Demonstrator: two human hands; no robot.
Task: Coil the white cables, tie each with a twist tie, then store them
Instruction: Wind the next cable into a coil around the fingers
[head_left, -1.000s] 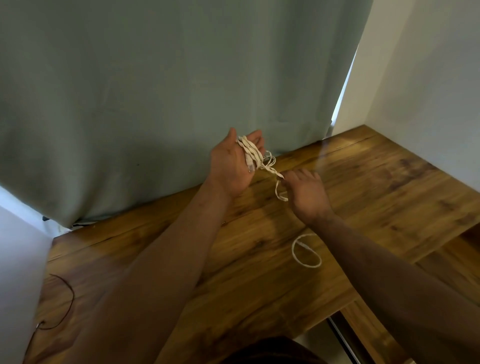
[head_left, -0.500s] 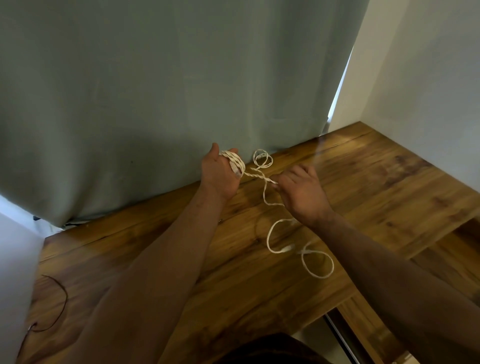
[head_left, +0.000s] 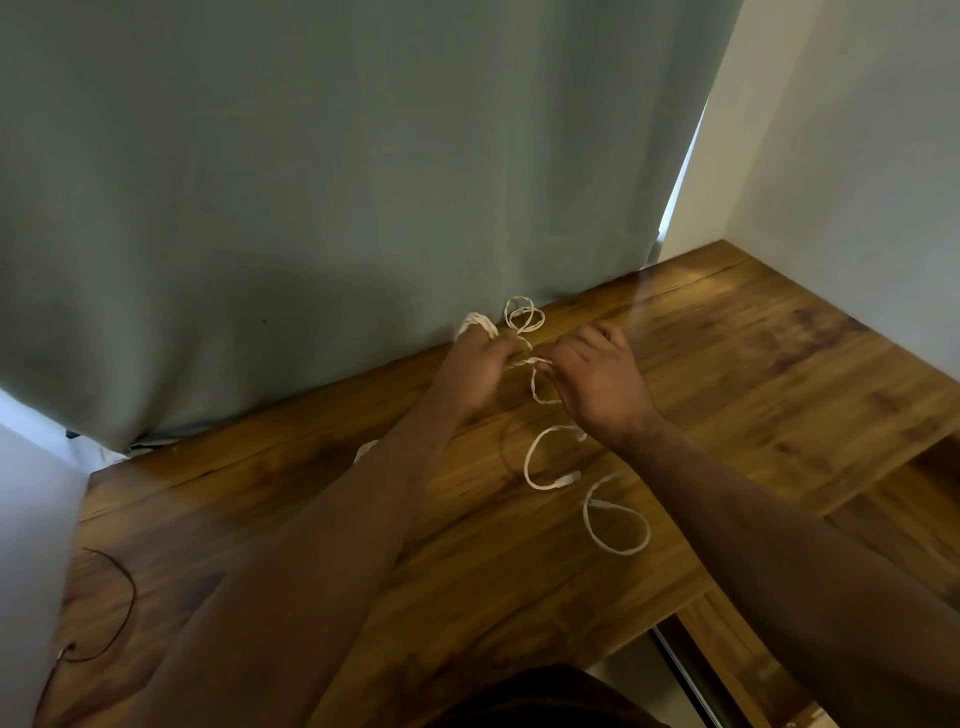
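My left hand (head_left: 475, 369) is at the back of the wooden desk (head_left: 753, 374), with several turns of a white cable (head_left: 479, 323) wound round its fingers. My right hand (head_left: 602, 384) pinches the same cable just right of the left hand. From the right hand the loose part of the cable (head_left: 535, 467) runs down over the desk in an open curve to a plug, then into a closed loop (head_left: 618, 525). A small tangle of white cable loops (head_left: 524, 314) lies behind the hands by the curtain.
A grey-green curtain (head_left: 311, 182) hangs along the back of the desk. A thin dark wire (head_left: 117, 608) lies at the left edge. White walls close in both sides. A lower wooden surface (head_left: 893, 514) sits to the right.
Both hands have dropped toward the desk and the left hand has turned palm down. More cable lies spread on the desk, in a curve and a loop.
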